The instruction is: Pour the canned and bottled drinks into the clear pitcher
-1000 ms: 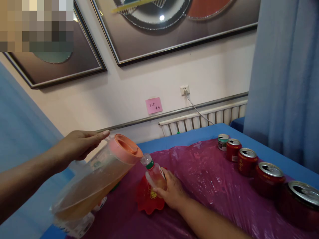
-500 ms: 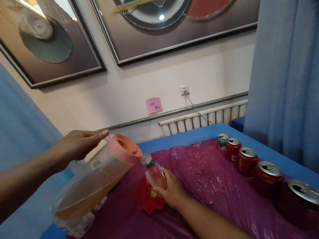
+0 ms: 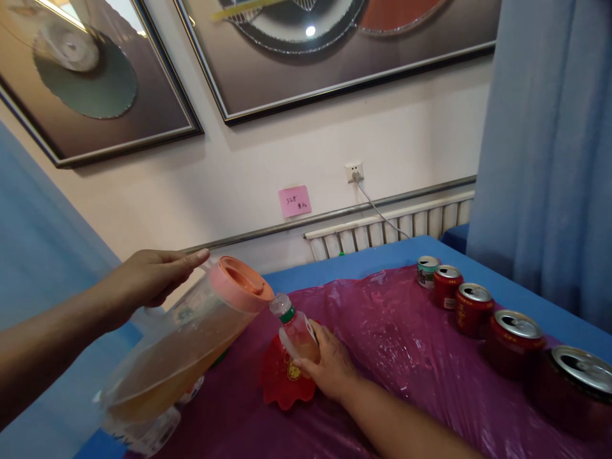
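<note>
The left hand (image 3: 155,277) grips the handle of a cloudy plastic pitcher (image 3: 186,347), tilted so its orange lid (image 3: 241,277) lines up with a bottle neck; the right hand (image 3: 329,363) clasps that clear bottle (image 3: 301,328), seemingly to steady it, above a scalloped red dish (image 3: 285,389); glossy, crinkled purple plastic (image 3: 382,344) covers the desk (image 3: 310,274); cylindrical metal cans (image 3: 474,311) stand in a row.

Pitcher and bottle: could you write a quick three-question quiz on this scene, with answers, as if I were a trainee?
1. True or false: the left hand holds the pitcher tilted towards the bottle in the right hand.
2. The pitcher's lid is: (a) black, (b) orange, (c) blue?
3. Fill in: the row of cans numbers ____.

Key: 1 true; 2 b; 3 five.
</note>
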The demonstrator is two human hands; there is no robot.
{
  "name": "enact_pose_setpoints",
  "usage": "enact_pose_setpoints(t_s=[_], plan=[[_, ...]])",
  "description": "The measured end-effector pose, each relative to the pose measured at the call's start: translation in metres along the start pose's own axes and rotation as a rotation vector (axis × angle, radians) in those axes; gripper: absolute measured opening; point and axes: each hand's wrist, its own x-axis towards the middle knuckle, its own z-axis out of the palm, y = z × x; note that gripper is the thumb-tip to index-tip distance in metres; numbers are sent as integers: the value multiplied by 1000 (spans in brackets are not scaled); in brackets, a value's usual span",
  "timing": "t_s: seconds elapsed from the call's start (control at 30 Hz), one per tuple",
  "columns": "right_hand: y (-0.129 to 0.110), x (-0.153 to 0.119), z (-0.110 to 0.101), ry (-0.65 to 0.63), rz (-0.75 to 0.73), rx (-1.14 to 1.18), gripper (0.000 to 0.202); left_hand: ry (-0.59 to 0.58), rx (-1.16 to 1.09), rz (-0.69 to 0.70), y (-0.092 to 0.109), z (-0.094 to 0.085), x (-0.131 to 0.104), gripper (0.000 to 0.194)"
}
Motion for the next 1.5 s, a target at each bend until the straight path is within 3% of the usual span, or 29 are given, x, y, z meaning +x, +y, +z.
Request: enact_pose_setpoints(t_s=[1.3,1.5], plan=[[-1,1,-5,-43,10,14,77,-11,-25,5,-1,3,3,58],[-1,1,-5,-51,12,23,75,-17,-30,-58,-1,3,7,55]])
